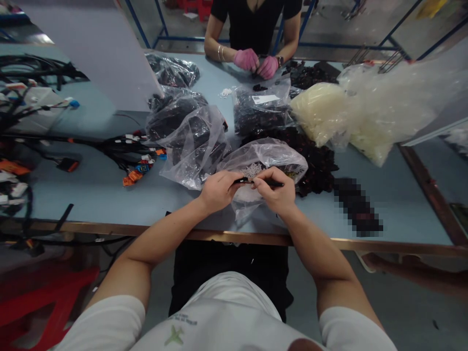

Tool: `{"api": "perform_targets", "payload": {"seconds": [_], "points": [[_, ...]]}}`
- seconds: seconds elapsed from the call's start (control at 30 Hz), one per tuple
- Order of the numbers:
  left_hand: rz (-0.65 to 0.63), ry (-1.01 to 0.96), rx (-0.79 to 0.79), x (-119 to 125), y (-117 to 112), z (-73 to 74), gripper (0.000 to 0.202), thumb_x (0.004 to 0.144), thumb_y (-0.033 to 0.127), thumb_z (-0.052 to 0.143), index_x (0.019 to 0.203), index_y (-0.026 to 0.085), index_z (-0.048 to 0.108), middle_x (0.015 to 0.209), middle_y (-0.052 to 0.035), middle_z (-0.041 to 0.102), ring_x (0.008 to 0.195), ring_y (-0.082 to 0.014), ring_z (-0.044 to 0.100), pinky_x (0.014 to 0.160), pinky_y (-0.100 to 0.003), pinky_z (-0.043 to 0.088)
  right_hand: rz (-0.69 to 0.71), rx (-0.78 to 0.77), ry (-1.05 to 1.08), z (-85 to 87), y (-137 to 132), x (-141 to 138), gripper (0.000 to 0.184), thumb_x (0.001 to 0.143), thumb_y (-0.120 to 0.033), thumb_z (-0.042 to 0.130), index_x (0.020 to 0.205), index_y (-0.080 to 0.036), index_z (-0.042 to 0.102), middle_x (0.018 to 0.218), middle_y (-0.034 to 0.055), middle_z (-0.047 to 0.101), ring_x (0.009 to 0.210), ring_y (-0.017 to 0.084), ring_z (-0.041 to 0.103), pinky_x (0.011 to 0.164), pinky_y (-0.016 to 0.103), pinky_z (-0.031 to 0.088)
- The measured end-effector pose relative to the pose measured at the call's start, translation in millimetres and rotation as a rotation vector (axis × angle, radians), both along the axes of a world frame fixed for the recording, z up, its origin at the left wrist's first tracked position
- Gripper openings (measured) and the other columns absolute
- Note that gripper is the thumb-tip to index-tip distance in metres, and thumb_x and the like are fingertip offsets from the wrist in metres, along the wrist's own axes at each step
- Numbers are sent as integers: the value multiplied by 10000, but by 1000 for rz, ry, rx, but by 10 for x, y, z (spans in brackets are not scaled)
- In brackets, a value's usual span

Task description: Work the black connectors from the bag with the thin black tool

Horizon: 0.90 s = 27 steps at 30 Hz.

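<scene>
Saw left hand (pixel 218 191) and right hand (pixel 276 196), fingers of both clamped on thin black stick (pixel 277 184), above clear bag (pixel 272 153) at table's (pixel 91 195) 6 o'clock edge. I judged risks: loose pinch dropping stick off edge; wrists dragging bag over.

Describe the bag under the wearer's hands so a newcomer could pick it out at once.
On the pale blue table, at its near edge, the left hand and right hand pinch a thin black piece. The clear bag lies right beneath them. Unlike the bags of black parts behind and the cream-filled bags to the right, it shows just a small cluster of white pieces.
</scene>
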<state>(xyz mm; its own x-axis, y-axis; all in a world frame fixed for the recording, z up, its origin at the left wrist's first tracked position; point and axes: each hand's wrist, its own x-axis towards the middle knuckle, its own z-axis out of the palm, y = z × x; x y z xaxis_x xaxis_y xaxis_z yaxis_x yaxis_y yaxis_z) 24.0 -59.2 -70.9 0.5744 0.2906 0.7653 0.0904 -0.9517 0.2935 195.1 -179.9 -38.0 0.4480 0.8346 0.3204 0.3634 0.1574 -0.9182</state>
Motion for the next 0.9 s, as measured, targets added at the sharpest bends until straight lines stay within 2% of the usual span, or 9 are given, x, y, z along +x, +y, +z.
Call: {"api": "perform_targets", "payload": {"seconds": [0.23, 0.47, 0.67, 0.9], "points": [[17, -6, 24, 17, -3, -26, 201, 1076, 343, 647, 1109, 171, 747, 927, -68, 834, 808, -167, 800, 771, -270, 635, 0, 56, -137, -28, -15, -15, 96, 859, -239, 727, 766, -242, 705, 719, -10, 714, 635, 148, 635, 567, 280, 489], [-31, 3, -59, 1, -2, -6, 187, 1061, 317, 671, 1175, 189, 747, 985, -64, 840, 870, -165, 806, 818, -275, 644, 47, 166, -50, -84, -37, 11, 96, 903, -283, 743, 815, -259, 712, 759, 4, 741, 714, 188, 711, 680, 341, 574], [-28, 11, -59, 7, -10, 6, 224, 1091, 364, 623, 1141, 185, 748, 991, -71, 842, 876, -165, 809, 809, -273, 646, 69, 177, -42, -91, -25, 3, 89, 910, -294, 748, 834, -259, 719, 770, 3, 750, 721, 186, 712, 692, 341, 575], [-26, -11, -39, 18, -21, 4, 198, 1075, 339, 647, 1147, 182, 744, 955, -68, 838, 832, -166, 803, 783, -272, 644, 60, 118, -89, -53, -37, 12, 117, 899, -303, 734, 794, -259, 709, 746, 10, 744, 697, 188, 694, 660, 342, 559]]}}
